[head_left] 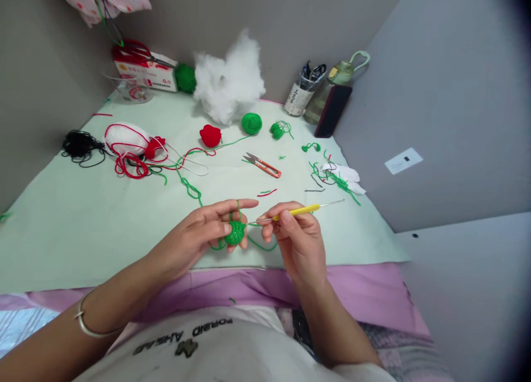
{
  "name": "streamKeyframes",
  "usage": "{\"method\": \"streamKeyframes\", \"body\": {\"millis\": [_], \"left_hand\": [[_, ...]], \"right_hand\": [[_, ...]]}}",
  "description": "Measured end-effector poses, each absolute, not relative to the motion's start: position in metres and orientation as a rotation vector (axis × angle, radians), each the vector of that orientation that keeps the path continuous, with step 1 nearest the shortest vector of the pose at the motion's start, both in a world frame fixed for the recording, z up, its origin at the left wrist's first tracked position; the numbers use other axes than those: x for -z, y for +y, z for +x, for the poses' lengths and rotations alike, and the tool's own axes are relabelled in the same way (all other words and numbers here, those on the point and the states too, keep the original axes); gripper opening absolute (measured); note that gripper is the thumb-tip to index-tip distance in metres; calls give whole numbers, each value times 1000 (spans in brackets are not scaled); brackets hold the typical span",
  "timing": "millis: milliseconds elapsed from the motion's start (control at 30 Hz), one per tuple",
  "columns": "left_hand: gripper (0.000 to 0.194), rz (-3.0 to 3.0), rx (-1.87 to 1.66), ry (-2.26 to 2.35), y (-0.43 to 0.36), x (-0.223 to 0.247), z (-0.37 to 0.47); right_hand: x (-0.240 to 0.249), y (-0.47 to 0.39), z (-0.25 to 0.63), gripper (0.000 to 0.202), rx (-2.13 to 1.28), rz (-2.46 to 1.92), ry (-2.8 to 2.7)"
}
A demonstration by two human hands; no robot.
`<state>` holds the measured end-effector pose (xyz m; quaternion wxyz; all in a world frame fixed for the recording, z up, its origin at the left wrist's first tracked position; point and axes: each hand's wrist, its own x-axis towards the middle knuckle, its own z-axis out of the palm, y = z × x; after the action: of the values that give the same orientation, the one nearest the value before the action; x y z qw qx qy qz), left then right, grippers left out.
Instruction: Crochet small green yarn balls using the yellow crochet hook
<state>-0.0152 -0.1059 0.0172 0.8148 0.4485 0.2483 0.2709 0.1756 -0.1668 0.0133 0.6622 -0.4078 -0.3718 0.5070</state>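
Near the front edge of the table, my left hand pinches a small round green crochet piece between thumb and fingers. Green yarn loops over its outstretched index finger. My right hand grips a crochet hook with a yellow handle, its thin metal end pointing left to the edge of the green piece. A green strand hangs in a curve between the two hands. Beyond them lie orange-handled thread snips, a green yarn ball and a red yarn ball.
White stuffing is heaped at the back. White, red and black yarn lies at the left, yarn scraps at the right. A pen cup, a bottle and a phone stand at the back right.
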Motion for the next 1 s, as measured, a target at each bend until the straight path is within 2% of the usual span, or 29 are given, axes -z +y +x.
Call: {"method": "streamKeyframes", "body": {"millis": [233, 367, 500, 600, 667, 800, 1000], "left_hand": [[37, 825, -479, 479, -102, -14, -20], [45, 968, -565, 572, -104, -14, -18], [52, 1043, -634, 609, -110, -15, -9], [54, 1059, -675, 658, -113, -16, -6], [55, 1101, -683, 695, -113, -18, -5], [51, 1204, -723, 774, -114, -24, -6], [54, 1301, -741, 836, -114, -28, -6]], "right_hand": [[-11, -168, 181, 20, -1189, -909, -863], [-8, -167, 176, 18, -1208, -853, -846], [-2, -168, 169, 11, -915, -847, -1088], [0, -169, 166, 15, -646, -906, -1270], [1, -170, 166, 18, -581, -929, -1341], [2, -168, 165, 17, -646, -920, -1272], [4, -161, 171, 16, -965, -807, -1088]]}}
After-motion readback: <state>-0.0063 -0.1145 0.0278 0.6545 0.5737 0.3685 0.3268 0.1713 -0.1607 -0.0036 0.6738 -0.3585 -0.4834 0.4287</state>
